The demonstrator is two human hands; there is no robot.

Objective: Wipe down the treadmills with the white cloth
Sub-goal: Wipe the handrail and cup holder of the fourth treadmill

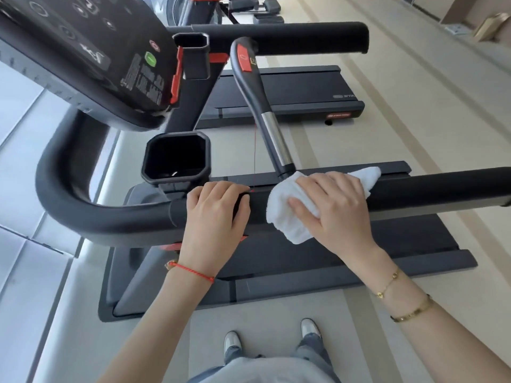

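The right hand (334, 208) lies on the white cloth (290, 214), fingers curled loosely over the folded terry and pressing it against the padded black handrail (431, 192) of the near treadmill (345, 252). The cloth drapes over the rail, one corner poking out past the hand toward 1 o'clock, another hanging below toward 7 o'clock. Just beside it at 9 o'clock, the left hand (218, 214) grips the same rail, fingers wrapped over the top, a red string bracelet (193, 270) on its wrist. Two gold bracelets (409, 308) sit on the right forearm.

Directly at 12 o'clock from the cloth, a slanted inner grip bar (257, 100), with a matte black body, a chrome sleeve and a red button pad near its top, meets the rail and touches the cloth's upper edge, blocking that side. A thin red cord (255, 150) hangs beside it. At 10 o'clock sits an octagonal black cup holder (177, 158), and above it the glossy console (83, 51) with a green button.

The rail runs free toward 3 o'clock to its blunt end near the frame edge; toward 9 o'clock it bends round in a smooth curve. Below lie the dark belt and side rails. A second treadmill (290, 92) stands well apart at 12 o'clock on the pale tiled floor (414, 134). Grey-white shoes (232, 344) stand at 6 o'clock.
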